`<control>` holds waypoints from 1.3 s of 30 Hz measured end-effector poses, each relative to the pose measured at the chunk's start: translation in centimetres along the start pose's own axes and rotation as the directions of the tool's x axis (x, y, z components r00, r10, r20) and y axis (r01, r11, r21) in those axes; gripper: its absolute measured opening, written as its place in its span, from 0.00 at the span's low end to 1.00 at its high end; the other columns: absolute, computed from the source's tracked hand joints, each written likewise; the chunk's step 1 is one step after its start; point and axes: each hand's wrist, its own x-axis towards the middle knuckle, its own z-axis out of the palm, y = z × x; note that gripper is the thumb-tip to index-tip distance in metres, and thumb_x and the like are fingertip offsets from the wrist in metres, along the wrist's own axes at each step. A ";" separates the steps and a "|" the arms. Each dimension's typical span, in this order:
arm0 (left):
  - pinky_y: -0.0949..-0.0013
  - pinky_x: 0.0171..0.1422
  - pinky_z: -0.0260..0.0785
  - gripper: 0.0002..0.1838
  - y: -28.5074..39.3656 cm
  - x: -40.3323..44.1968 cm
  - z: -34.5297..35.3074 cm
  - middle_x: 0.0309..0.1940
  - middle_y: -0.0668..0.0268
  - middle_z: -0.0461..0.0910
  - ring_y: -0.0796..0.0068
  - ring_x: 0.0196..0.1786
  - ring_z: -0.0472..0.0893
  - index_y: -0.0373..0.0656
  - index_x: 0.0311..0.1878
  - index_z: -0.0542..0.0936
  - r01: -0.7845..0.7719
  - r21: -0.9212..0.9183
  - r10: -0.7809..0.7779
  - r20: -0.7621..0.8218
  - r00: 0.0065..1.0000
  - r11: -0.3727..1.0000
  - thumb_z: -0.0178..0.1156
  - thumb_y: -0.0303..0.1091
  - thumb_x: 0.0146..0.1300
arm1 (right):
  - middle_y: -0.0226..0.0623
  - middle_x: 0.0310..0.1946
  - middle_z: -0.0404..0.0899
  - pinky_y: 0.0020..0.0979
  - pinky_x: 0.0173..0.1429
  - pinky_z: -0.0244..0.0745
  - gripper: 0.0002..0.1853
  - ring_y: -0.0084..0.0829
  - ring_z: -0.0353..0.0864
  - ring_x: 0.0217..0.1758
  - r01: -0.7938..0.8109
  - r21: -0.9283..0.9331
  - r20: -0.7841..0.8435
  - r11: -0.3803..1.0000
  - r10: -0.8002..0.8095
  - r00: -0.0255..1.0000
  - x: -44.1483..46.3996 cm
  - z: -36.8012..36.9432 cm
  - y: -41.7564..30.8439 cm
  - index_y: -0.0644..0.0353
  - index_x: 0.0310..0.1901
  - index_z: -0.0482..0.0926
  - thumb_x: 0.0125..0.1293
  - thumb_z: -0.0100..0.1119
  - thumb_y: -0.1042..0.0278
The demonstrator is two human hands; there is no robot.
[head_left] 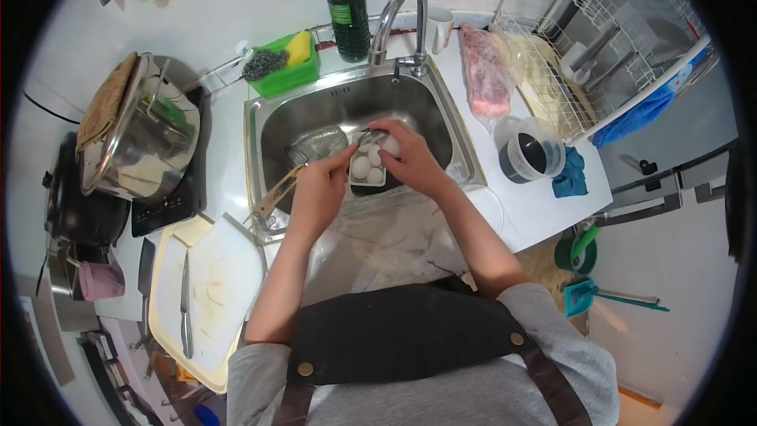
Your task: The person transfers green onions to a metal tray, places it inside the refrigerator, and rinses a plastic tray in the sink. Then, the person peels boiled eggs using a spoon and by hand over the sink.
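Note:
Over the sink (465, 150), both my hands meet above a small white container of eggs (364, 167). My right hand (410, 159) is closed around a white egg (388, 144) at the container's far side. My left hand (322, 189) is closed, its fingertips at a small shiny metal utensil that looks like a spoon (367, 136), against the egg. Its handle is mostly hidden by my fingers. Left of the eggs, a mesh strainer (322, 142) rests in the basin, its wooden handle (276, 193) lying over the rim beside my left wrist.
A chrome faucet (418, 0) rises behind the basin, near a green soap bottle (348, 20) and a green sponge tray (292, 79). Left are a steel pot (169, 142) and a cutting board (225, 268) with a knife (186, 308). Right are packaged meat (485, 71) and plastic tubs (530, 154).

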 end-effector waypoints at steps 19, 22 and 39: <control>0.71 0.30 0.62 0.16 -7.6 4.0 2.8 0.16 0.68 0.69 0.79 0.22 0.68 0.40 0.50 0.81 0.197 -0.041 -0.190 0.135 0.972 0.979 0.53 0.37 0.66 | 0.47 0.71 0.52 0.30 0.65 0.64 0.52 0.36 0.65 0.66 -0.169 0.003 0.130 0.986 0.167 0.977 -1.3 1.6 4.1 0.54 0.73 0.40 0.49 0.62 0.76; 0.74 0.23 0.54 0.16 -5.2 3.2 2.9 0.17 0.74 0.68 0.82 0.19 0.64 0.41 0.41 0.82 0.479 -0.358 -0.423 0.226 0.877 0.802 0.57 0.45 0.64 | 0.46 0.73 0.44 0.35 0.66 0.63 0.54 0.41 0.62 0.69 -0.244 0.223 0.150 0.944 0.214 0.965 -1.1 1.6 2.2 0.53 0.73 0.36 0.49 0.61 0.79; 0.69 0.42 0.70 0.19 -3.6 2.8 2.4 0.31 0.62 0.80 0.68 0.32 0.79 0.43 0.60 0.74 -0.180 0.014 0.179 -0.215 0.960 0.984 0.54 0.33 0.66 | 0.38 0.52 0.75 0.30 0.59 0.73 0.25 0.27 0.75 0.54 -0.259 0.865 0.082 0.429 0.388 0.918 -0.7 0.9 1.3 0.66 0.63 0.65 0.65 0.57 0.73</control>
